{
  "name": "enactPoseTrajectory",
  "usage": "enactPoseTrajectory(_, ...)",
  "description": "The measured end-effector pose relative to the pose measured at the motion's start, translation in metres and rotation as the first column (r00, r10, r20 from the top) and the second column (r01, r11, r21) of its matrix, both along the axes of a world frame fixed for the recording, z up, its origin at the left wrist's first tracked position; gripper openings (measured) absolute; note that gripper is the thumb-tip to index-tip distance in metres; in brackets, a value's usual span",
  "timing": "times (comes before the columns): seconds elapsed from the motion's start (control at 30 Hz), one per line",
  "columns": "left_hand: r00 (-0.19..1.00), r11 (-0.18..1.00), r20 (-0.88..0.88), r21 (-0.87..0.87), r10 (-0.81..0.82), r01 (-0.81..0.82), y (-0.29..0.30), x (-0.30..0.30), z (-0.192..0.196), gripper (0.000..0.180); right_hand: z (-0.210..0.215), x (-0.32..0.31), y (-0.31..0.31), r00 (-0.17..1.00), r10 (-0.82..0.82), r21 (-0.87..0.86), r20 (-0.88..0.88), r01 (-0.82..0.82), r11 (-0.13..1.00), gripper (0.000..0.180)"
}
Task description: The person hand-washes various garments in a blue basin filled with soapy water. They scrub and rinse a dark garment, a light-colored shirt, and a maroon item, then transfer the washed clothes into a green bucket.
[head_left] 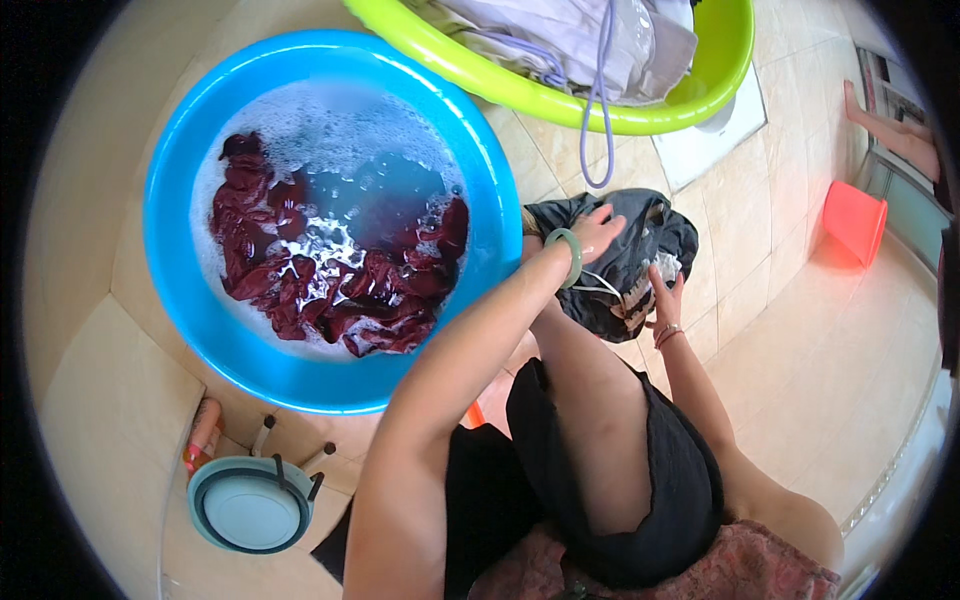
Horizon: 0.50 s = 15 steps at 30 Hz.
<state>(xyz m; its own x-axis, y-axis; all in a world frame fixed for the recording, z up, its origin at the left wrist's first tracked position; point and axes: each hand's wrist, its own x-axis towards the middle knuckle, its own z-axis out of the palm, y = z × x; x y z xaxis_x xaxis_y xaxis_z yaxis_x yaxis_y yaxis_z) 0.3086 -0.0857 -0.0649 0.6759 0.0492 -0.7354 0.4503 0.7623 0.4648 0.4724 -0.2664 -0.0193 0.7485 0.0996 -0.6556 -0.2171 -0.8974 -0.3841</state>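
Observation:
A bunched black cloth [560, 215], glossy and wet-looking, lies on the tiles in front of my knees; I cannot tell which garment it is. A white cord and a patch of beige ruffled trim show on it. My left hand [597, 236], a green bangle at its wrist, rests on top with fingers stretched out. At the cloth's right edge stands my right hand [667, 302], fingers extended and apart, beside some white foam or cloth. Left of them, a blue basin [300, 388] holds soapy water with dark red cloth [395, 305] in it.
A lime-green tub [545, 100] with pale clothes stands at the far side, a purple strap [597, 120] hanging over its rim. A red plastic bin [853, 225] is at the right. Near left are a grey-blue folding basin [248, 510] and an orange-pink bottle [204, 430].

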Motion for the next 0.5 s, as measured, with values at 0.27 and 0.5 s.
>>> enactPoseTrajectory(0.27,0.973,0.904,-0.084,-0.36,0.213,-0.229,-0.037,-0.002,0.001,0.081,-0.022,-0.014,-0.008,0.914,-0.309,0.116,-0.263,0.347,0.931,0.075)
enactPoseTrajectory(0.5,0.968,0.877,-0.036,-0.416,0.248,-0.24,-0.024,-0.003,0.026,0.093,-0.022,0.003,-0.03,0.608,-0.194,0.296,-0.769,0.609,0.735,0.033)
